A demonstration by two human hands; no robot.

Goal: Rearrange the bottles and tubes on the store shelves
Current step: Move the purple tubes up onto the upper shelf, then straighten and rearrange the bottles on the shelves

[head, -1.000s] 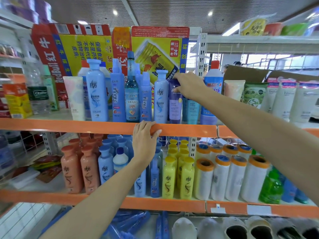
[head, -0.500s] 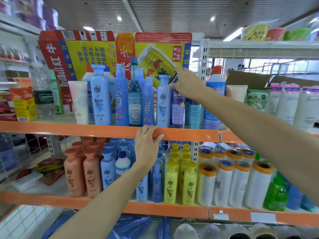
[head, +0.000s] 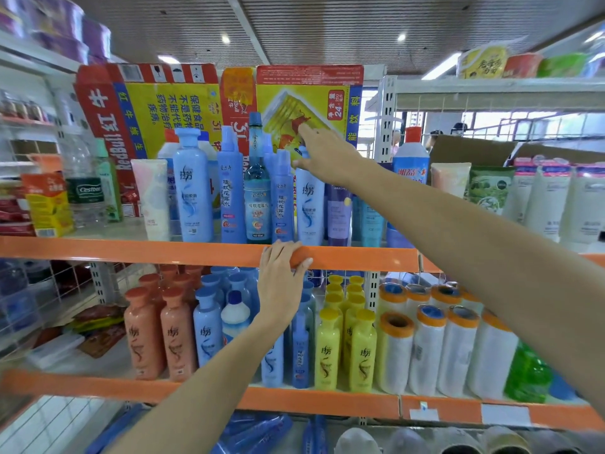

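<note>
Bottles and tubes stand in rows above my left hand [head: 281, 276], which holds the orange shelf edge [head: 131, 252] to steady me. My right hand [head: 322, 157] touches the pale blue plastic bottle [head: 309, 204] top; fingers look loose.

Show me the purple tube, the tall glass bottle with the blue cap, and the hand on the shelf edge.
purple tube [head: 338, 213], head view, label face.
tall glass bottle [head: 257, 194], head view, body.
left hand [head: 280, 280], head view, back of hand.
</note>
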